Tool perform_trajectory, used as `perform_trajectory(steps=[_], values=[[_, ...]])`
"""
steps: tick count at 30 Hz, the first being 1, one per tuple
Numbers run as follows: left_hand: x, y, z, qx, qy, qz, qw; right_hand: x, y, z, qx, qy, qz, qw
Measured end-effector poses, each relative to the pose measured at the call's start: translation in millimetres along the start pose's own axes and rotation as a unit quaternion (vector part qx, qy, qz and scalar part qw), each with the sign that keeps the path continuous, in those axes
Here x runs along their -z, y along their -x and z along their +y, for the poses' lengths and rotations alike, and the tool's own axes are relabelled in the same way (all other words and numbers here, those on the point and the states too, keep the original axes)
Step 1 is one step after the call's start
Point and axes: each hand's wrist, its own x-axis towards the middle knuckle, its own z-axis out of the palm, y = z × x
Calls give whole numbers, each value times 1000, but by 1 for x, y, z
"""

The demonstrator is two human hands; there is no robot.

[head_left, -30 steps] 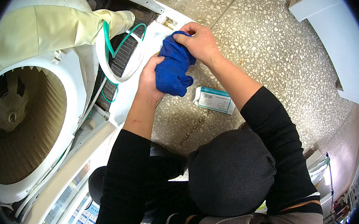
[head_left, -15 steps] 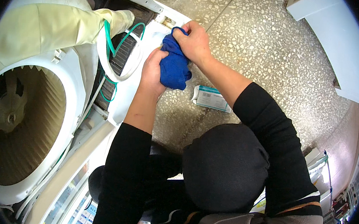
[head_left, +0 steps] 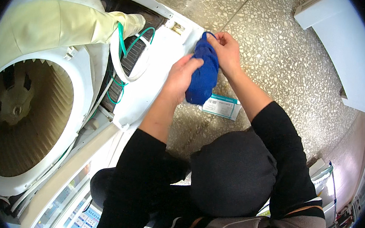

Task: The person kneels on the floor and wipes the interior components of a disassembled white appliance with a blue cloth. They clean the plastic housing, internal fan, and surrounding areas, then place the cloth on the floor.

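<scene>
A bunched blue cloth hangs between my two hands, just past the edge of the white appliance panel. My left hand grips its left side, the thumb lying on top of the fabric. With fingers pinched together, my right hand holds the cloth's upper end, where a narrow fold or loop sticks up. Whether anything is inside the cloth cannot be seen. Partly behind its lower end, a small white and teal packet lies on the speckled floor.
On the left is an opened appliance with a large round blower wheel, a pale yellow covered duct, a looped white hose and green wires. A white cabinet stands at the far right. My bent black-clad knee is below my hands.
Both hands and the blue cloth have moved right, away from the white panel. The cloth now hangs longer and straighter, and its lower end overlaps the packet in view.
</scene>
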Motion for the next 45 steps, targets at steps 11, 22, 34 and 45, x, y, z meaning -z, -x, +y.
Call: perform_trajectory(steps=[11, 22, 34, 45], values=[[51, 4, -4, -19, 232, 1, 973, -71, -23, -74, 231, 362, -162, 888], [51, -2, -7, -12, 237, -5, 971, -72, -36, -77, 155, 326, -244, 900], [59, -2, -10, 1, 234, 7, 972, -80, -21, -77, 158, 342, -191, 906], [46, -3, -2, 6, 282, 43, 958, -91, -14, -93, 86, 362, -182, 910]])
